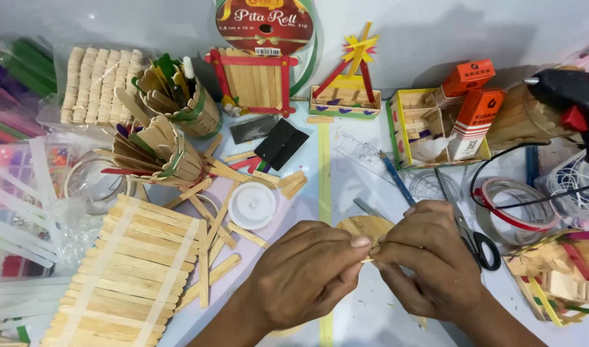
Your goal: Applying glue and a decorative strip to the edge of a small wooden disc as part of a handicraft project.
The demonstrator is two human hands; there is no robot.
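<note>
Your left hand (307, 270) and right hand (429, 257) both pinch a thin wooden stick (369, 259) just below the round wooden disc (365, 226); likely light, stiff but snappable, so grip its ends with fingertips, gently.

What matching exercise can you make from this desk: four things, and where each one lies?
Things:
1 glue gun
2 scissors
3 panel of sticks
4 ribbon roll

Places:
A top centre, against the wall
B lower left of the table
C far right, upper edge
D just right of the right hand

Pairs: 1-C, 2-D, 3-B, 4-A
</note>
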